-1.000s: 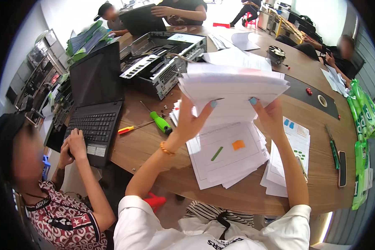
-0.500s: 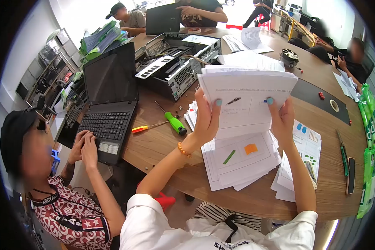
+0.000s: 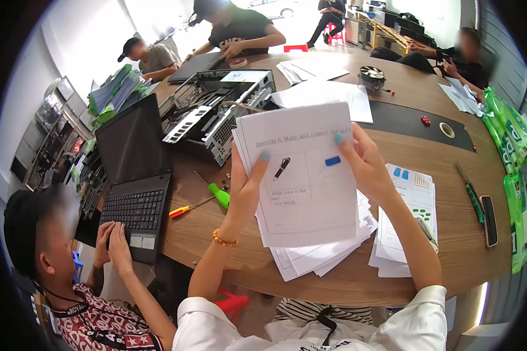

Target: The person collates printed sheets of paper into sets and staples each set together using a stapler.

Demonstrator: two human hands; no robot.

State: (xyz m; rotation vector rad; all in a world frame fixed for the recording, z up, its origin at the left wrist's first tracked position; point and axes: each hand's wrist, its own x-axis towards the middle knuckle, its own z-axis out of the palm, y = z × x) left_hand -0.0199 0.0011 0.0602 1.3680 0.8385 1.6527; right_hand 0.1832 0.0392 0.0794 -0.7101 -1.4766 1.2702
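A stack of printed worksheets (image 3: 316,219) stands raised between my hands, its top page showing a pen, a blue shape and a heading beginning "Exercise 6". My left hand (image 3: 245,190) is closed on the left edge, thumb on the front. On the upper right edge, my right hand (image 3: 364,161) grips the same stack, thumb also in front. Beneath it, a loose pile of worksheets (image 3: 301,260) lies on the wooden table (image 3: 451,251), partly hidden. To the right sits another set of worksheets (image 3: 401,205) with coloured pictures, a slim tool (image 3: 427,231) on top.
An opened computer case (image 3: 228,123) and a black laptop (image 3: 134,199) stand left, where a co-worker's hands (image 3: 112,243) rest by the keyboard. Two screwdrivers, green (image 3: 219,196) and yellow-orange (image 3: 180,211), lie nearby. A phone (image 3: 489,221), tape roll (image 3: 446,130) and fan (image 3: 371,77) are on the right.
The held stack has come lower and nearer, its top page now flat and readable, covering more of the pile below. In the background, a person's laptop has been lowered.
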